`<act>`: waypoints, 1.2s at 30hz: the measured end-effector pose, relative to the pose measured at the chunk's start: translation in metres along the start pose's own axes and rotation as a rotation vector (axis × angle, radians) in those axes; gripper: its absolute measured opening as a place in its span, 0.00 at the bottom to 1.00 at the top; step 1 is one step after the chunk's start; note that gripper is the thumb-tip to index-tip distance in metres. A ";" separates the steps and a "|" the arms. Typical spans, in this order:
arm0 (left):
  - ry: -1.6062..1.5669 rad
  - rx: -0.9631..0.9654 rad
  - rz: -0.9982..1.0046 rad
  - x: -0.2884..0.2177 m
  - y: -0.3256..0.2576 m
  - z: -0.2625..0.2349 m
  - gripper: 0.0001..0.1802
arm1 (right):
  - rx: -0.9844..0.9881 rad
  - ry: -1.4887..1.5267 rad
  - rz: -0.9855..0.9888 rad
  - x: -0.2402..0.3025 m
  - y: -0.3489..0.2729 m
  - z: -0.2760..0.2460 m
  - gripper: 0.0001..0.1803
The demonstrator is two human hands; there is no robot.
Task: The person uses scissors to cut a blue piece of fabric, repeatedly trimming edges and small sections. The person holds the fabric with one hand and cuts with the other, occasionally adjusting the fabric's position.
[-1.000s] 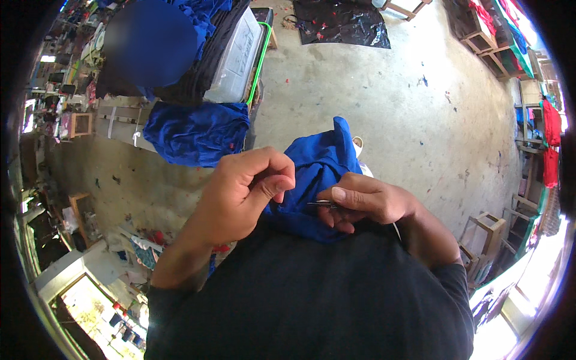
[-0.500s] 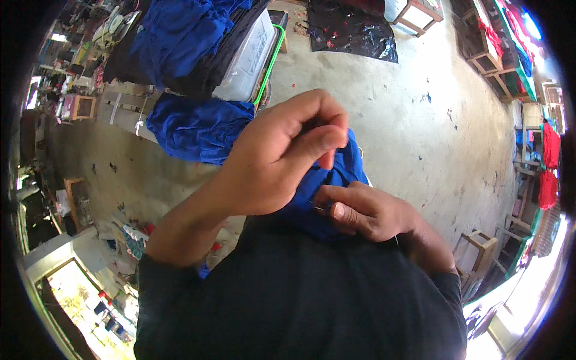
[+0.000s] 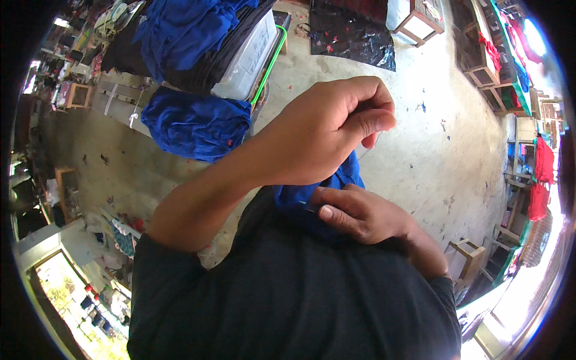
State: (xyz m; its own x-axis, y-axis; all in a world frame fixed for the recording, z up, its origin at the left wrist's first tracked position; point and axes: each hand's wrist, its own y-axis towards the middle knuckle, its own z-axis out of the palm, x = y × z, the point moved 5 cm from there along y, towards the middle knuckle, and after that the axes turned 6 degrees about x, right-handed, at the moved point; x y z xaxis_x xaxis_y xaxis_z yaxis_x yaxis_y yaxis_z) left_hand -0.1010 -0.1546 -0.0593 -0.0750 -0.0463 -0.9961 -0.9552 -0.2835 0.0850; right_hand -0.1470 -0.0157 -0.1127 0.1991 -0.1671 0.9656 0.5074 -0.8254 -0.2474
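Observation:
My left hand (image 3: 327, 129) is raised above my lap, thumb and forefinger pinched together and the other fingers curled. Whatever sits in that pinch, if anything, is too small to make out. Below it, my right hand (image 3: 366, 216) is closed on a piece of blue cloth (image 3: 349, 174) that lies against my lap. A thin, pale glint shows at the right fingertips, but its kind is unclear. My left wrist and forearm hide part of the cloth.
A bundle of blue fabric (image 3: 195, 126) lies ahead on the left. Behind it, more blue cloth (image 3: 186, 36) is heaped beside a clear plastic bin (image 3: 249, 60). A black sheet (image 3: 354, 36) covers part of the concrete floor. Wooden frames (image 3: 468, 261) stand on the right.
My left hand has moved up and to the right, away from the cloth, still pinched. My right hand stays on the blue cloth, with little movement.

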 end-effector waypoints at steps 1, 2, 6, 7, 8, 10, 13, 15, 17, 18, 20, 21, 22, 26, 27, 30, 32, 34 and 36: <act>0.009 -0.008 0.002 0.000 0.003 -0.001 0.09 | 0.013 0.013 0.020 0.001 0.000 -0.001 0.23; 0.019 -0.017 0.002 0.001 0.006 -0.003 0.09 | 0.027 0.027 0.039 0.003 0.000 -0.002 0.22; 0.027 -0.026 0.010 0.001 0.012 -0.005 0.07 | 0.020 0.066 0.066 0.004 0.001 -0.003 0.21; 0.028 -0.028 0.022 0.000 0.013 -0.005 0.07 | 0.015 0.060 0.058 0.004 0.002 -0.004 0.20; 0.029 -0.029 0.032 0.000 0.014 -0.005 0.07 | 0.011 0.056 0.049 0.003 0.004 -0.004 0.20; 0.043 -0.032 0.044 -0.001 0.017 -0.004 0.06 | 0.008 0.049 0.039 0.003 0.006 -0.005 0.20; 0.066 -0.032 0.054 -0.004 0.023 -0.003 0.06 | 0.026 0.049 0.054 0.003 0.009 -0.005 0.19; 0.063 -0.024 0.055 -0.008 0.026 -0.003 0.06 | 0.061 0.064 0.087 0.003 0.011 -0.006 0.20; 0.052 -0.022 0.086 -0.011 0.029 -0.003 0.06 | 0.041 0.068 0.075 0.001 0.012 -0.007 0.19; 0.047 -0.020 0.102 -0.012 0.030 -0.004 0.06 | 0.030 0.070 0.070 0.001 0.012 -0.007 0.19; 0.107 -0.130 0.162 -0.014 0.029 -0.017 0.06 | 0.005 0.093 0.070 0.001 0.011 -0.010 0.20; 0.140 -0.179 0.191 -0.014 0.029 -0.027 0.06 | -0.013 0.107 0.067 0.000 0.010 -0.012 0.21; 0.211 -0.278 0.193 -0.011 0.028 -0.046 0.05 | -0.022 0.179 0.062 -0.003 0.008 -0.012 0.19; 1.270 -0.208 0.221 0.020 -0.001 -0.059 0.15 | 0.011 0.228 0.125 -0.003 -0.006 -0.017 0.16; 1.228 -0.106 0.205 0.031 -0.012 -0.052 0.18 | 0.050 0.175 0.155 -0.004 -0.008 -0.020 0.17; 0.526 0.201 0.001 0.046 -0.034 -0.029 0.23 | -0.156 0.057 -0.181 -0.008 -0.012 -0.020 0.17; 0.204 0.363 -0.258 0.033 -0.046 -0.013 0.18 | -0.275 0.127 -0.201 -0.010 -0.020 -0.029 0.15; 0.212 0.374 -0.294 0.022 -0.046 -0.004 0.12 | -0.379 0.239 -0.153 -0.018 -0.029 -0.035 0.15; 0.353 0.171 -0.251 0.009 -0.042 0.003 0.10 | -0.452 0.105 -0.096 -0.013 -0.036 -0.051 0.16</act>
State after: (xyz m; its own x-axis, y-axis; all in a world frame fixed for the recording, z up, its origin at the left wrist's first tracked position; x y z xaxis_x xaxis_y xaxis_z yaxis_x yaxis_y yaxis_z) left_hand -0.0623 -0.1403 -0.0723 0.2386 -0.3283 -0.9140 -0.9670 -0.1668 -0.1925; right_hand -0.2106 -0.0114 -0.1118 0.0714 -0.1130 0.9910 0.0993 -0.9878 -0.1198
